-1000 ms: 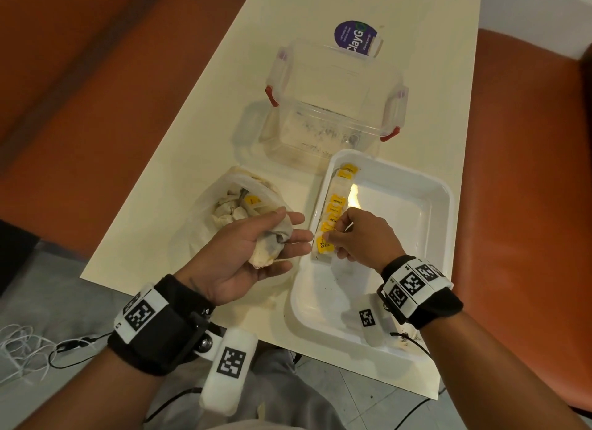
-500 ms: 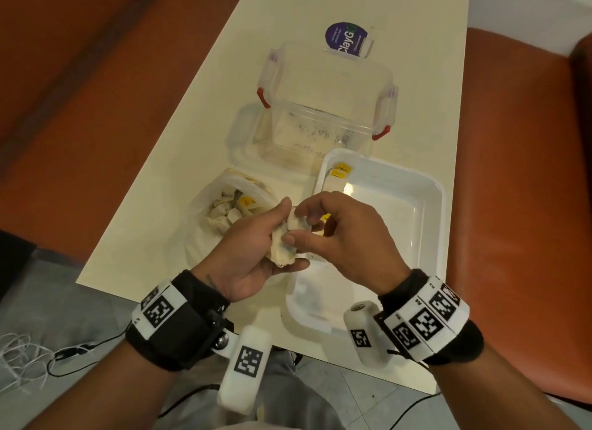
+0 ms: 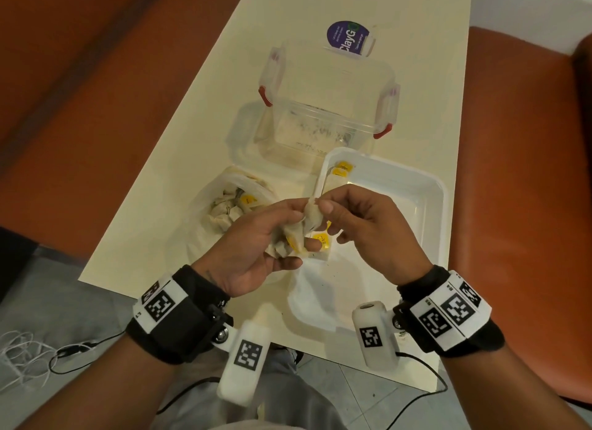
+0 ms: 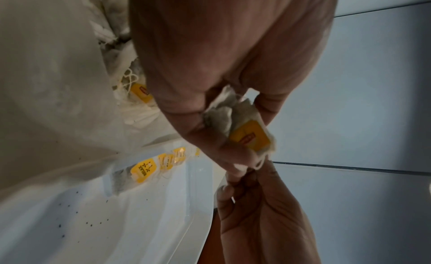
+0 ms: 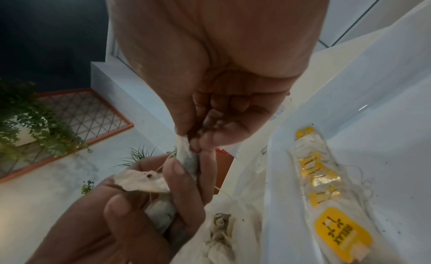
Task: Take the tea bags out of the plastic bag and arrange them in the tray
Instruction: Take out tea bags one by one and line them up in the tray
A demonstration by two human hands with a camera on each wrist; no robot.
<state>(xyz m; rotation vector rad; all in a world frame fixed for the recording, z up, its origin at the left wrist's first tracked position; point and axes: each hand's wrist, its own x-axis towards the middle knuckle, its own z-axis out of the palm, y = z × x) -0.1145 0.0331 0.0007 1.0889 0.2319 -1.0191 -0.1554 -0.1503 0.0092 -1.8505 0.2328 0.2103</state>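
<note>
Your left hand [image 3: 253, 247] cups a small bunch of tea bags [image 3: 296, 234] over the tray's [image 3: 429, 205] left edge; your right hand [image 3: 358, 228] pinches one free. One row lines that edge; more wait in the plastic bag [image 3: 208, 224].

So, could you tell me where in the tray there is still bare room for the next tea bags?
The white tray is bare across its middle and right side, from the row of tea bags to the right wall. Its near end also looks bare. The left wall is crowded by that row, and both hands hover there with a bunch of tea bags.
</note>
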